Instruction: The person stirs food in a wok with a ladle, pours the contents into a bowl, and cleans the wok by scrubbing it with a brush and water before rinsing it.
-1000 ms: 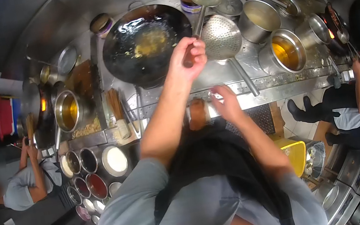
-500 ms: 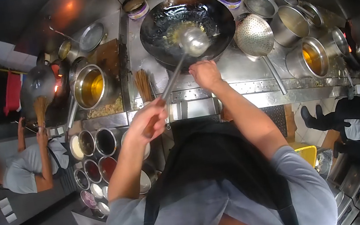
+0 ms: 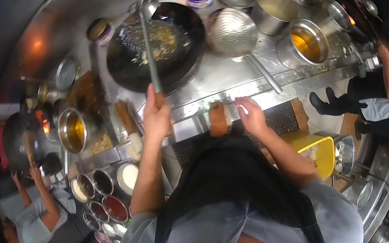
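Note:
My left hand (image 3: 157, 120) is closed around the wooden handle of a long metal ladle (image 3: 150, 51). The ladle's bowl is raised over the far rim of a large black wok (image 3: 121, 74). Pale yellow food bits (image 3: 163, 41) lie in the wok in glossy liquid. Near the counter's front edge, my right hand (image 3: 253, 115) is off the wok, its fingers partly extended and apart, with no held object visible. To its left, a brown, cloth-like thing (image 3: 217, 119) hangs at the counter edge.
A perforated metal strainer (image 3: 232, 31) rests right of the wok. Farther right stand metal pots, one with yellow liquid (image 3: 305, 44). Sauce containers (image 3: 114, 207) are at left, a bamboo brush (image 3: 125, 117) beside the wok, a yellow bin (image 3: 327, 158) below right. Co-workers stand on both sides.
The ladle has risen from inside the wok to above its far rim. My right hand has left the wok's near rim and moved back toward my body. The view has shifted.

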Action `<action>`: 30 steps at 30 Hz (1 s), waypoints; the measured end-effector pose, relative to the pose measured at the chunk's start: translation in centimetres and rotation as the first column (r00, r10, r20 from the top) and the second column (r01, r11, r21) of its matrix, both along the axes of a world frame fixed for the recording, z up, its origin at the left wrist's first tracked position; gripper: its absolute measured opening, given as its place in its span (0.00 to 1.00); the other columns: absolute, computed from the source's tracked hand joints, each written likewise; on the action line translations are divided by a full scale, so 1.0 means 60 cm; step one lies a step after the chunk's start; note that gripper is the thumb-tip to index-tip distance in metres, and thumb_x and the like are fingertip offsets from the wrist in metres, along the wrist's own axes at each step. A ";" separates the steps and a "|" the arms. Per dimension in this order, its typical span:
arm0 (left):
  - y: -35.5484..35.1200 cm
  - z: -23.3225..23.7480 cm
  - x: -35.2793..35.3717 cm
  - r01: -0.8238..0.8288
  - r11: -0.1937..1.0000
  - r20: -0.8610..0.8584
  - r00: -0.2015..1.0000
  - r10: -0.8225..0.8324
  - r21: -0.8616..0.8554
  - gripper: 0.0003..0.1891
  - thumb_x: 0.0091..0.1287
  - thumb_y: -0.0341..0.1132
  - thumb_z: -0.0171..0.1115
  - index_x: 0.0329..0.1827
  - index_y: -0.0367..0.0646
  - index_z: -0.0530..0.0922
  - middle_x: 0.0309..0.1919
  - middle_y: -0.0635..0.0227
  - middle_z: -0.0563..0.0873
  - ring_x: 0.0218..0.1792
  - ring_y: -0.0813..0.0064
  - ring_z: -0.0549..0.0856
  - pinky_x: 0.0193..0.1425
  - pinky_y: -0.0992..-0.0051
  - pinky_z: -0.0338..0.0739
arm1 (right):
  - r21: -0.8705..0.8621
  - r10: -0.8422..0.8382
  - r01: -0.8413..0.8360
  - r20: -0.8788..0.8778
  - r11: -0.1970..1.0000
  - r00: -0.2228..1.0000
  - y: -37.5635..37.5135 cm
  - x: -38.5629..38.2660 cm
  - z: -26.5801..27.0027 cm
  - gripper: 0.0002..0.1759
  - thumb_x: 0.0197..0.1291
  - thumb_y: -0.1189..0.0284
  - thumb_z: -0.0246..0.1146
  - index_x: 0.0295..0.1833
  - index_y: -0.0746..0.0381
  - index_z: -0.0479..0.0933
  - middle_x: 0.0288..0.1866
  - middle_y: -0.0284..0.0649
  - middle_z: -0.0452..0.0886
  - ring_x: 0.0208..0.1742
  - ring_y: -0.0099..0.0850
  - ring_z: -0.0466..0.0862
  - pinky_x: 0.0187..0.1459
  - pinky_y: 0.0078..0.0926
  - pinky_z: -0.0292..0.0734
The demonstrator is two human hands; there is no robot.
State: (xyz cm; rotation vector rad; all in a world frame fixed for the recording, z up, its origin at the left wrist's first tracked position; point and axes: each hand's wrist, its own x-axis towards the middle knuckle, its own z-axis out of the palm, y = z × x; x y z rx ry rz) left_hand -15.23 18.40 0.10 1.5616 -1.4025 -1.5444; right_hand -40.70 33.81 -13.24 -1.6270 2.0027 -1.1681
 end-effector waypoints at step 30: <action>-0.162 -0.124 -0.519 0.632 0.647 -0.795 -0.079 0.601 0.426 0.03 0.65 0.26 0.56 0.33 0.41 0.72 0.27 0.72 0.75 0.23 0.80 0.77 0.26 0.78 0.71 | 0.362 -0.502 0.481 -0.043 0.798 0.864 0.415 -0.210 -0.081 0.11 0.62 0.76 0.63 0.50 0.64 0.76 0.36 0.44 0.81 0.38 0.40 0.84 0.44 0.35 0.79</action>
